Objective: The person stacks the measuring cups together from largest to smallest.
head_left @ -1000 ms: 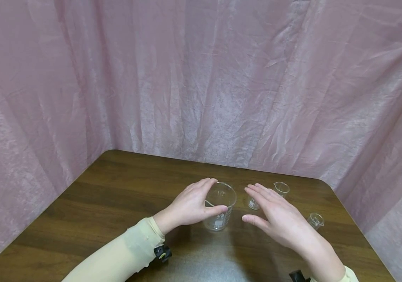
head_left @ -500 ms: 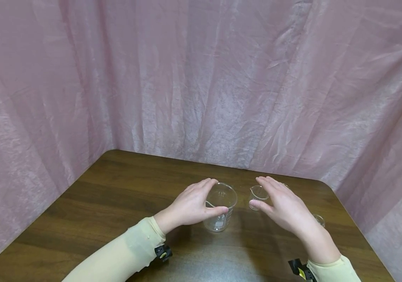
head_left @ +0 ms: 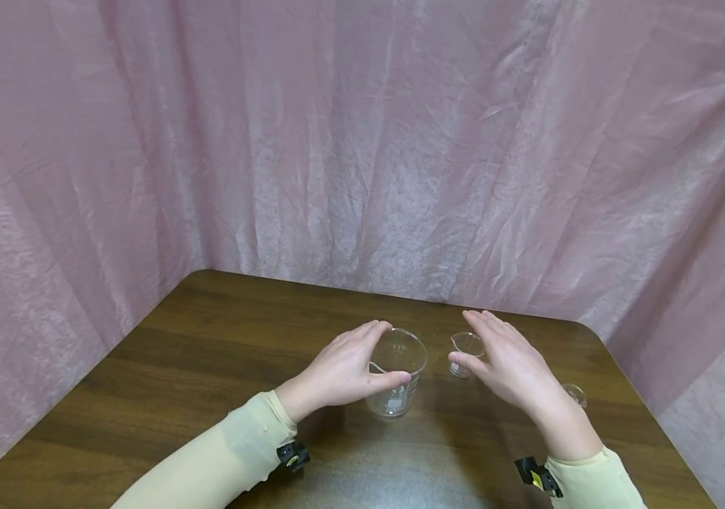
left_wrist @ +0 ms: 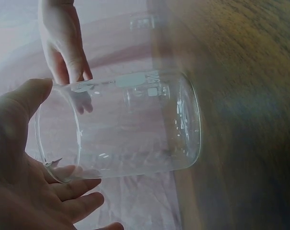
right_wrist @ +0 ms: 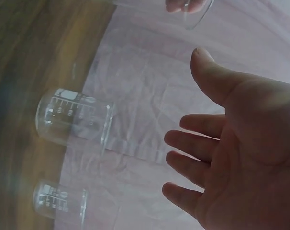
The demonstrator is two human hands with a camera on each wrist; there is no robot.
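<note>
A large glass beaker (head_left: 394, 404) stands upright near the middle of the table. My left hand (head_left: 342, 369) holds it near the rim, thumb on the near side and fingers round the far side. In the left wrist view the large beaker (left_wrist: 130, 127) shows its white markings beside the curved fingers. My right hand (head_left: 515, 364) is raised above the table with nothing in it, fingers straight and thumb spread. Just past its thumb stands a smaller beaker (head_left: 461, 367). The right wrist view shows the right palm facing this smaller beaker (right_wrist: 73, 117), apart from it.
Another small beaker (head_left: 576, 396) stands to the right, partly hidden by the right wrist. A small marked beaker (right_wrist: 59, 203) also appears low in the right wrist view. A brown wooden table (head_left: 222, 325) lies underneath, with pink curtains (head_left: 362, 155) behind its far edge.
My right hand has shifted slightly away and to the right, uncovering the smaller beaker's rim and covering the far-right beaker behind it. My left hand and the large beaker stay put.
</note>
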